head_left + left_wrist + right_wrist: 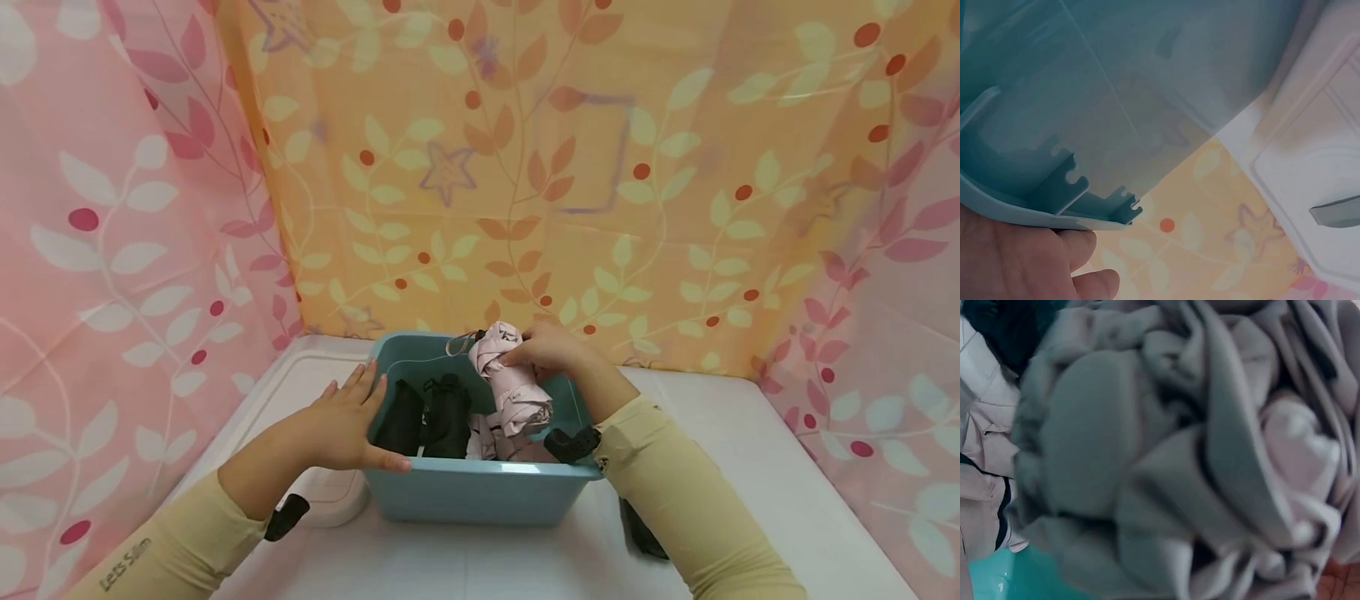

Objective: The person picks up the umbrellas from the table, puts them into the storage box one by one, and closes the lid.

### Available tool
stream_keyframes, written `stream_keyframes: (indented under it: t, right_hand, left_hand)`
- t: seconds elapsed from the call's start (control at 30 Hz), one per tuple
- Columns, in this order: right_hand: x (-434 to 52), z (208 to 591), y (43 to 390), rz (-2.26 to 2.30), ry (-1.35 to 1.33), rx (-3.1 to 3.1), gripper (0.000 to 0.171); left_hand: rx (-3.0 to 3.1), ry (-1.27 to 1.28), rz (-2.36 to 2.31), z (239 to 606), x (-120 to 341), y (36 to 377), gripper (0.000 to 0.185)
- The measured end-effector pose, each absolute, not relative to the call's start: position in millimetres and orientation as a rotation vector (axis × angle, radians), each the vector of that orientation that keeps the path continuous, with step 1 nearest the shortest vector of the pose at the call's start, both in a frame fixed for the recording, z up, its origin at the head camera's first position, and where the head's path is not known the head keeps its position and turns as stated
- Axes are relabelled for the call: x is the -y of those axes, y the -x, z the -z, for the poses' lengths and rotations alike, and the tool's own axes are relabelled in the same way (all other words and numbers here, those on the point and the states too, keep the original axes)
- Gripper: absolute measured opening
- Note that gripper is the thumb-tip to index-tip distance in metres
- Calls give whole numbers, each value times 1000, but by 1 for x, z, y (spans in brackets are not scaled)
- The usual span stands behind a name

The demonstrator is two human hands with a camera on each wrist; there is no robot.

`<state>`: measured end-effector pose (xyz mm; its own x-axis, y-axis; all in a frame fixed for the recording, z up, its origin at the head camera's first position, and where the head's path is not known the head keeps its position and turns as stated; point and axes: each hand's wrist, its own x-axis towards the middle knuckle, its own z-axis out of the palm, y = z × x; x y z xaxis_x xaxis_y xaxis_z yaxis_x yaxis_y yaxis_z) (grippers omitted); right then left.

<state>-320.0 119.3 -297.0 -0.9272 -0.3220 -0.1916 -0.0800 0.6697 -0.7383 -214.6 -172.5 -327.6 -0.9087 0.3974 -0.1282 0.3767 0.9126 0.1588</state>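
My right hand [558, 350] grips a rolled-up pale pink folding umbrella [517, 396], tilted over the right part of a blue plastic bin [472, 496]. A thin strap hangs from its upper end. Up close in the right wrist view, the umbrella's gathered cloth [1166, 456] covers most of the picture. At the bin's left rim, my left hand [330, 433] rests with spread fingers. Inside the bin lie two dark rolled bundles [448, 421], which look like folded umbrellas, and more pale pink cloth [483, 437], partly hidden.
A white lid [288, 392] lies flat left of the bin and partly behind my left arm. On the white table [712, 450], a black object [641, 529] is half covered by my right forearm. Patterned curtains [480, 167] stand around the back and sides.
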Motion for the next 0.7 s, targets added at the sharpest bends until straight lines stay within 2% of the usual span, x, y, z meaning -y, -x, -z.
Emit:
stream_keyframes:
  t: [0.6,0.7]
  right_hand:
    - [-103,312,326,985,241,-2436,31]
    - [-103,313,326,931,251,-2470,35]
  left_hand:
    - [-2916,-584,-214,326,170,213,126]
    - [-2914,-583,-217,326,170,213,125]
